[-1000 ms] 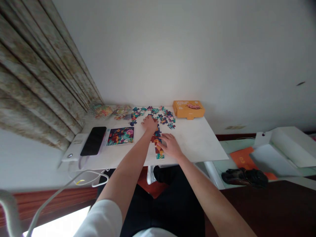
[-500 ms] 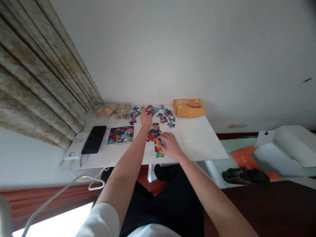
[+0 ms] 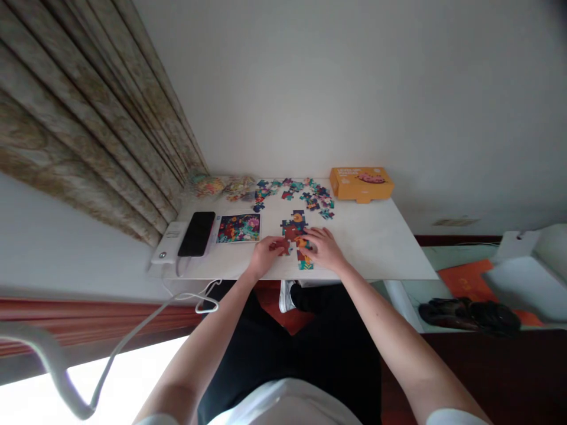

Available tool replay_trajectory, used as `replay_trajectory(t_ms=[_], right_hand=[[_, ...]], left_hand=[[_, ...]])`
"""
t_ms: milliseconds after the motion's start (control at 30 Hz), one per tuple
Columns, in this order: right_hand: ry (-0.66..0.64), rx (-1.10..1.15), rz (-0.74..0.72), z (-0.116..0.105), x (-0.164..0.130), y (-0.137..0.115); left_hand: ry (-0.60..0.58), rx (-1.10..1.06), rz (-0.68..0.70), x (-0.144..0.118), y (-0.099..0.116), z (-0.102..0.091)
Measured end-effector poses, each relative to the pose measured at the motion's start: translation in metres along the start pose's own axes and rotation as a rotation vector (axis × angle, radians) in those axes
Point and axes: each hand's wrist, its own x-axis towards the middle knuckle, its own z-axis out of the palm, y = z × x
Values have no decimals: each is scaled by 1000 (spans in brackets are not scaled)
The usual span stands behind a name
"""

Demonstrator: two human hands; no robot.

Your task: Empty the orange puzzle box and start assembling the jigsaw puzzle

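Resting on: a white table (image 3: 376,242) pushed against a plain pale wall, which fills the upper part of the head view.
Left hand: the left hand (image 3: 264,255) lies at the table's near edge, fingers pinched narrow on a reddish-brown puzzle piece (image 3: 280,244); the grip is small in view, so pinched is my best reading.
Right hand: the right hand (image 3: 326,249) lies flat, fingers loosely spread, pressing on the joined puzzle section (image 3: 296,231) at its near right side.
Joined section: near the middle of the table, between the two hands, with the held piece touching or just beside it at 9 o'clock.
Loose pieces: a scatter of loose pieces (image 3: 305,193) at 12 o'clock from the section, close to the wall.
Reference picture: a colourful picture card (image 3: 239,228) at 9 o'clock from the section, lying flat.
Phone: a black phone (image 3: 197,234) at 9 o'clock from the card, on a white block (image 3: 167,249) with a white cable (image 3: 133,342) hanging off the table edge.
Box: an orange box (image 3: 362,183) at 2 o'clock, against the wall.
Room: patterned curtains (image 3: 88,130) at 10 o'clock; a dark floor and a white shelf unit (image 3: 522,277) at 3 o'clock.
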Motion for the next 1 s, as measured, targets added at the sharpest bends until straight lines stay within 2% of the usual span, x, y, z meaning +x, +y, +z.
replay_trajectory(t_ms=[200, 433, 700, 833, 1000], right_hand=[[-35, -13, -13, 1, -1, 5], [-97, -14, 15, 7, -3, 4], [-34, 15, 16, 6, -12, -5], [-66, -7, -5, 2, -11, -6], [-91, -43, 43, 3, 1, 1]], left_hand=[[0, 128, 172, -2, -3, 5], [13, 448, 348, -1, 2, 2], [4, 509, 378, -3, 5, 2], [-6, 528, 382, -4, 7, 1], [-38, 610, 386, -2, 9, -3]])
